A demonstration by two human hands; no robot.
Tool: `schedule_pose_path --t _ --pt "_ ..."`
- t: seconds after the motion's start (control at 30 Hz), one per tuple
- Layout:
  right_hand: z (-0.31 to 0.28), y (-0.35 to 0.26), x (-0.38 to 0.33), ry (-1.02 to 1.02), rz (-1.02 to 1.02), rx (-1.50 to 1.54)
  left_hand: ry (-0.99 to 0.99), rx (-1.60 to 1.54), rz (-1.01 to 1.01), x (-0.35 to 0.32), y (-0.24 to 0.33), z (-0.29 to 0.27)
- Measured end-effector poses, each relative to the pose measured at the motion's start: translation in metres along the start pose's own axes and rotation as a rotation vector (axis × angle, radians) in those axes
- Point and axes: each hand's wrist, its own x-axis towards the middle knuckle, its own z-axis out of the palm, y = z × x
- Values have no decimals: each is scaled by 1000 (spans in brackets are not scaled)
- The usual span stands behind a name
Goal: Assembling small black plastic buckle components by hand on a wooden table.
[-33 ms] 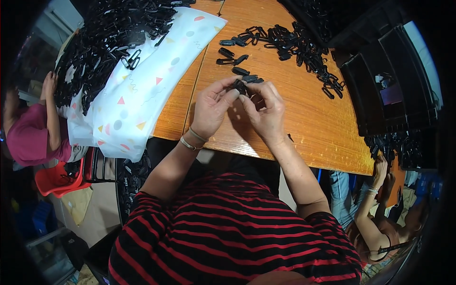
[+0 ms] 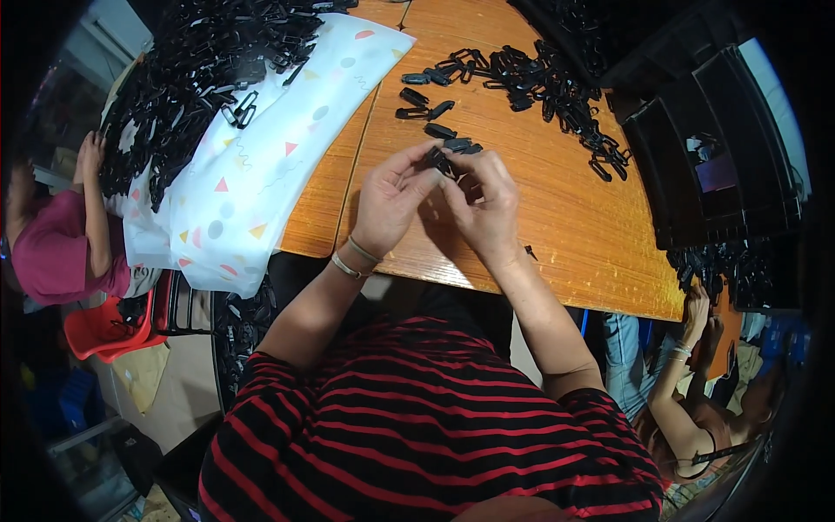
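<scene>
A small black plastic clip-like piece [image 2: 439,160] is pinched between the fingertips of both my hands, above the wooden table [image 2: 574,252]. My left hand [image 2: 390,196] grips it from the left, thumb and forefinger pressed together. From the right, my right hand [image 2: 486,200] is closed on the same piece, its fingers bent inward. The piece's exact shape is partly hidden by my fingers. Just beyond my fingertips lie several dark loose pieces [image 2: 440,130]. A tiny black part [image 2: 530,251] rests beside my right wrist.
Black looped clips [image 2: 557,91] are heaped at the table's far right. A larger black pile [image 2: 217,61] covers the far left, beside a white patterned sheet [image 2: 287,165]. Black bins [image 2: 731,148] stand at the right. Co-workers sit at the left [image 2: 65,244] and lower right [image 2: 683,409].
Both hands have shifted slightly, and the black piece has turned a little between my fingertips. The piles look the same.
</scene>
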Motion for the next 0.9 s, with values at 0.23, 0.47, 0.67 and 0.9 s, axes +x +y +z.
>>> schedule_pose_path --t 0.23,0.47,0.67,0.9 --pt "16 3 -22 50 99 -93 57 158 119 -15 -17 6" --pt "13 8 -31 -96 236 109 -57 191 74 -10 -7 11" --pt "7 9 -25 -43 275 255 -111 214 95 -1 -9 18" --pt "-2 9 -20 -24 316 508 -77 234 203 2 0 31"
